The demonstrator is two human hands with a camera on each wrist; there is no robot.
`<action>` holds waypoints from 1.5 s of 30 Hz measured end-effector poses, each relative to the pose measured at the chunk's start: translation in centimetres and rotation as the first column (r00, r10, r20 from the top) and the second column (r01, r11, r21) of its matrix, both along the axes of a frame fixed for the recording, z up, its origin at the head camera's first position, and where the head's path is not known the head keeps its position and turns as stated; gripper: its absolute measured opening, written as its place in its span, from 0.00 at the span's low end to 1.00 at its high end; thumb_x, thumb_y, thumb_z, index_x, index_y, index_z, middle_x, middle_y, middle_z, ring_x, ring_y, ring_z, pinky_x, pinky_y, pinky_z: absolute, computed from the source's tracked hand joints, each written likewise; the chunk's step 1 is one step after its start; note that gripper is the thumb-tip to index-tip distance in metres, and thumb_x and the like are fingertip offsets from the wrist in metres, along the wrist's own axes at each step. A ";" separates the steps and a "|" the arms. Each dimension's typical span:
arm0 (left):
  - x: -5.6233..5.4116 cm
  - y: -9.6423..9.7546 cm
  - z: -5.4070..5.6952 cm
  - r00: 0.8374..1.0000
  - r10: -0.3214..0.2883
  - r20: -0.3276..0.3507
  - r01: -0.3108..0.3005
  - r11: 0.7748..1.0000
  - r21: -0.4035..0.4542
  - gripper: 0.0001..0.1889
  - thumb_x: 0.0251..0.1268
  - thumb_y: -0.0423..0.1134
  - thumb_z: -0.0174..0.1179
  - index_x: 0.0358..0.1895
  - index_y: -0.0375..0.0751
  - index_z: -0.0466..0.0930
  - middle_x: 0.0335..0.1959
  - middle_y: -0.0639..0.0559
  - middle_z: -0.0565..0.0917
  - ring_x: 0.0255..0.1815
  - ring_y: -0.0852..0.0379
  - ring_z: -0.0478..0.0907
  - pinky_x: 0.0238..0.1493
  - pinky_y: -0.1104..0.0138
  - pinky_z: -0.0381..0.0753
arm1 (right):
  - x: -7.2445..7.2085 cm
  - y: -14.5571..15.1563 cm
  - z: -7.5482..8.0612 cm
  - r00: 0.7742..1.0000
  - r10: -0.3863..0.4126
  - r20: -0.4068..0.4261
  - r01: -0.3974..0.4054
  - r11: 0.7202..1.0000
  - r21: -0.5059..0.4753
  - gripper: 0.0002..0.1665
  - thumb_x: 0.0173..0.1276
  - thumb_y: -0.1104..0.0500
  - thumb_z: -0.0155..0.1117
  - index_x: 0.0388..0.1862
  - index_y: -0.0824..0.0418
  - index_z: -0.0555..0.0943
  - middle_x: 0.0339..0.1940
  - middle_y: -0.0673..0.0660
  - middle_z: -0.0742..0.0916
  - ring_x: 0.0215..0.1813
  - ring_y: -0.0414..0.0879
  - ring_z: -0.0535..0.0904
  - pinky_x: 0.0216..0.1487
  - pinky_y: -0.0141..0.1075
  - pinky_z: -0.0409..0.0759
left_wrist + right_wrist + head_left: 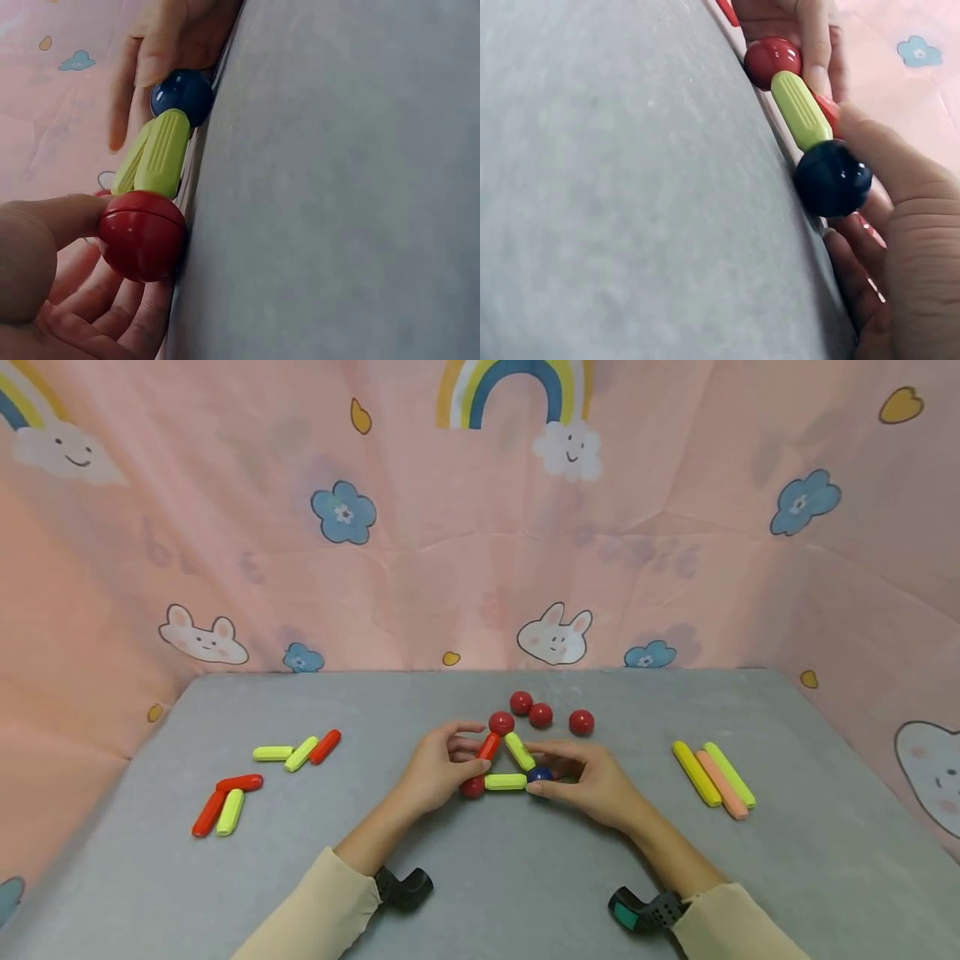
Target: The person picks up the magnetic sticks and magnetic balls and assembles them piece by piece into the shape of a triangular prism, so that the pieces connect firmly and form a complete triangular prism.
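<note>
Sleeves (pixel 307 910) at near edge | left hand (pixel 437 768) pinches red stick (pixel 489 747) beside near-left red ball (pixel 472 788); right hand (pixel 592 777) pinches blue ball (pixel 540 774) | triangle of sticks and balls (pixel 506 782) on table (pixel 510 877) between them, near corners apparently held for steadiness

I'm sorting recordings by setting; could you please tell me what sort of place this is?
Probably a tabletop play area: a grey table, a pink cartoon cloth behind it, and toy rods and balls.
</note>
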State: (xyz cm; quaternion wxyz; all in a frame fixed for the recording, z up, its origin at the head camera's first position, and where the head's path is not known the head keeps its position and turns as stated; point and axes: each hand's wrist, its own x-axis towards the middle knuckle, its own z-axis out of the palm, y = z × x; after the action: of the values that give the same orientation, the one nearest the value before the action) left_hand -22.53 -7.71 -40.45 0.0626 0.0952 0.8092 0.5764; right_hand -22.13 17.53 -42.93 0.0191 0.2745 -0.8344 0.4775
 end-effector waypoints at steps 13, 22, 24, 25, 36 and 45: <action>1.0 -2.3 -0.2 0.979 -0.192 -0.075 0.178 0.970 -0.165 0.20 0.57 0.40 0.75 0.53 0.41 0.84 0.47 0.48 0.87 0.44 0.58 0.83 0.47 0.70 0.83 | 0.6 -0.6 -0.1 1.000 -0.027 -0.010 0.027 0.998 0.050 0.22 0.65 0.53 0.74 0.59 0.51 0.85 0.55 0.51 0.89 0.45 0.38 0.81 0.48 0.29 0.83; 1.0 -3.7 0.1 0.972 -0.224 -0.064 0.206 0.955 -0.214 0.21 0.58 0.39 0.74 0.55 0.43 0.82 0.50 0.47 0.86 0.48 0.56 0.82 0.51 0.66 0.84 | 0.6 -0.6 0.2 0.999 0.022 -0.025 -0.020 0.997 0.078 0.25 0.62 0.52 0.77 0.59 0.49 0.85 0.55 0.49 0.89 0.49 0.37 0.82 0.52 0.30 0.83; 0.8 -3.9 0.4 0.973 -0.222 -0.066 0.202 0.953 -0.226 0.21 0.59 0.39 0.74 0.55 0.43 0.82 0.51 0.47 0.86 0.48 0.55 0.82 0.50 0.65 0.84 | 0.6 -0.7 0.3 1.000 0.016 -0.017 -0.015 0.996 0.088 0.25 0.63 0.51 0.76 0.59 0.48 0.85 0.54 0.48 0.89 0.51 0.37 0.83 0.54 0.31 0.83; 0.7 -4.0 0.5 0.972 -0.223 -0.070 0.201 0.951 -0.236 0.21 0.59 0.39 0.74 0.55 0.43 0.83 0.50 0.47 0.86 0.48 0.55 0.82 0.50 0.65 0.84 | 0.6 -0.8 0.3 1.000 0.011 -0.011 -0.010 0.996 0.093 0.25 0.63 0.51 0.76 0.59 0.47 0.85 0.54 0.48 0.89 0.52 0.38 0.83 0.55 0.31 0.83; 0.5 -5.3 1.3 0.966 -0.258 -0.031 0.239 0.929 -0.284 0.20 0.62 0.39 0.71 0.57 0.46 0.82 0.52 0.51 0.85 0.51 0.56 0.82 0.54 0.63 0.84 | 0.9 -1.5 0.2 1.000 0.006 0.014 -0.008 0.994 0.113 0.24 0.65 0.48 0.74 0.60 0.46 0.84 0.55 0.47 0.89 0.53 0.40 0.83 0.57 0.33 0.82; -0.1 -12.0 4.9 0.990 -0.070 -0.121 -0.008 0.837 -0.547 0.18 0.71 0.37 0.62 0.61 0.39 0.80 0.56 0.40 0.84 0.53 0.45 0.82 0.56 0.51 0.83 | 0.8 -1.6 0.2 0.999 0.010 0.032 -0.014 0.994 0.110 0.24 0.65 0.49 0.74 0.60 0.46 0.85 0.54 0.47 0.88 0.52 0.39 0.82 0.56 0.32 0.82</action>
State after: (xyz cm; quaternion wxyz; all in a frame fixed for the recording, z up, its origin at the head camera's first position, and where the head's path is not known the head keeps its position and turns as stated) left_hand -22.61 -19.70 -35.57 0.0410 0.1257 0.9405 0.3131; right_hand -21.30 15.96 -42.69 -0.0120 0.2727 -0.8580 0.4351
